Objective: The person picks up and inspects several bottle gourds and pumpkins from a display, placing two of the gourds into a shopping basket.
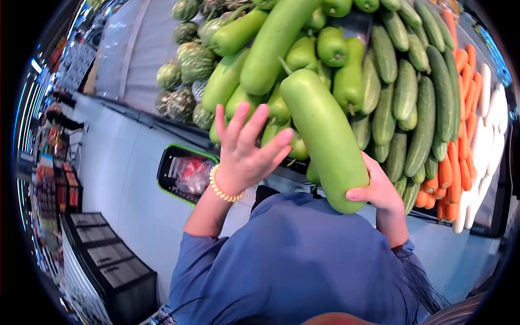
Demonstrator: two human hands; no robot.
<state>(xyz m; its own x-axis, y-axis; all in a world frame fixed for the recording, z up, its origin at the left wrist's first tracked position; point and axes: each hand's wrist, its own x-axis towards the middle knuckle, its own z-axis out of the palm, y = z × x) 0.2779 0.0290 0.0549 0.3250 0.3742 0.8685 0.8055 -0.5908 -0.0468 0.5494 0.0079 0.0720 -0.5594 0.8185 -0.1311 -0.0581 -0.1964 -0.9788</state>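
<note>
A long pale-green gourd, its stem end pointing up and left, is held by my right hand around its lower end, the thumb lying across the front. To the left of it is my left hand, fingers spread and holding nothing, with a yellow coiled band on the wrist. Beyond both hands lies a pile of similar green gourds. Cucumbers are stacked to the right of the held gourd.
Carrots and long white vegetables lie at the far right. Round mottled vegetables sit at the display's left part. A black basket with a green rim stands on the floor, holding bagged items. Black drawers are lower left.
</note>
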